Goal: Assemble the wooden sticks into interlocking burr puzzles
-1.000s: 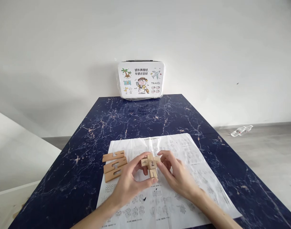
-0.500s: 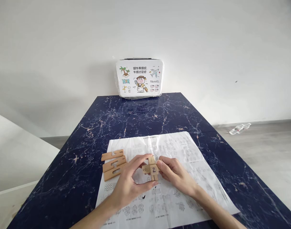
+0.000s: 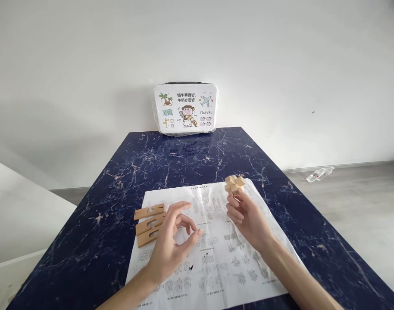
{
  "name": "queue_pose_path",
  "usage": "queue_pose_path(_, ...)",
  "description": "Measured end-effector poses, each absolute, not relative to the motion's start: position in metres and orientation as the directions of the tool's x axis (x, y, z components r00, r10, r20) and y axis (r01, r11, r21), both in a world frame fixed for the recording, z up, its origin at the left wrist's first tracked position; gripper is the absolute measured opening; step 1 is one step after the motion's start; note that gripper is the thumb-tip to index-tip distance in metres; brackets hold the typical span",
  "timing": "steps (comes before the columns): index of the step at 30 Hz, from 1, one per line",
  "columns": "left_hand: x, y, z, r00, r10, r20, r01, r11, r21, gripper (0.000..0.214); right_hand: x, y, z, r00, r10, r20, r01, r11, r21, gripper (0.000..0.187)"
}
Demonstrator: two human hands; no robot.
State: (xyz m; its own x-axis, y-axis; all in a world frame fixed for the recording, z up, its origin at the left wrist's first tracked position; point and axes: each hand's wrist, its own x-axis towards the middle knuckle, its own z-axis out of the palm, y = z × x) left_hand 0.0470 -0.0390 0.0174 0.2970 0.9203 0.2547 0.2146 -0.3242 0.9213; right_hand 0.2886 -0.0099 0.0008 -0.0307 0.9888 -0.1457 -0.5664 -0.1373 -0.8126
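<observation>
My right hand (image 3: 247, 215) grips a small wooden burr puzzle (image 3: 235, 184), made of crossing blocks, between thumb and fingers; it is raised over the far right part of the paper sheet. My left hand (image 3: 176, 237) holds nothing, its fingers curved and apart above the sheet. Just left of that hand lie three flat wooden pieces with cut-outs: a notched one (image 3: 142, 213) farthest away, a slotted one (image 3: 143, 227) in the middle, and another slotted one (image 3: 143, 239) nearest, partly hidden by the left hand.
A creased white paper sheet (image 3: 223, 275) printed with puzzle diagrams covers the near part of the dark blue marbled table (image 3: 184, 165). Against the wall at the far edge stands a white case (image 3: 186, 107) with cartoon prints. A clear plastic bottle (image 3: 320, 174) lies on the floor to the right.
The burr puzzle has left my left hand's fingers and moved up and to the right in my right hand. My left hand has let go and stays near its former place.
</observation>
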Motion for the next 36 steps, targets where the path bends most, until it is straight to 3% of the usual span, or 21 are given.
queue_pose_path(9,0.048,-0.04,0.015,0.313,0.864,0.394,0.287,-0.482,0.828,0.02,0.287,-0.008,0.001,0.084,0.985,-0.153,-0.605,-0.071,-0.793,0.039)
queue_pose_path(12,0.042,-0.034,0.018,0.276,0.804,0.527,0.39,-0.594,0.703,0.017,0.278,-0.015,0.004,0.011,0.992,-0.127,-0.503,-0.104,-0.858,0.038)
queue_pose_path(15,0.03,-0.021,0.031,0.269,0.753,0.6,0.497,-0.642,0.584,0.013,0.27,-0.022,0.004,-0.055,0.996,-0.064,-0.268,-0.076,-0.96,0.04)
queue_pose_path(17,0.018,-0.011,0.043,0.297,0.798,0.525,0.561,-0.59,0.58,0.013,0.265,-0.025,0.003,-0.089,0.996,-0.029,-0.067,-0.036,-0.997,0.04)
queue_pose_path(20,-0.007,-0.003,0.052,0.334,0.882,0.333,0.676,-0.47,0.568,0.033,0.26,-0.029,0.0,-0.108,0.994,-0.014,0.14,0.002,-0.99,0.037)
queue_pose_path(24,-0.048,-0.009,0.039,0.318,0.934,0.166,0.781,-0.357,0.512,0.078,0.258,-0.031,0.0,-0.102,0.995,0.005,0.227,0.028,-0.973,0.032)
queue_pose_path(27,-0.075,-0.018,0.023,0.273,0.956,0.103,0.825,-0.288,0.486,0.1,0.257,-0.031,0.001,-0.097,0.995,0.016,0.237,0.038,-0.971,0.03)
queue_pose_path(36,-0.094,-0.024,0.013,0.233,0.969,0.085,0.845,-0.245,0.476,0.08,0.258,-0.032,-0.004,-0.095,0.995,0.024,0.264,0.048,-0.963,0.032)
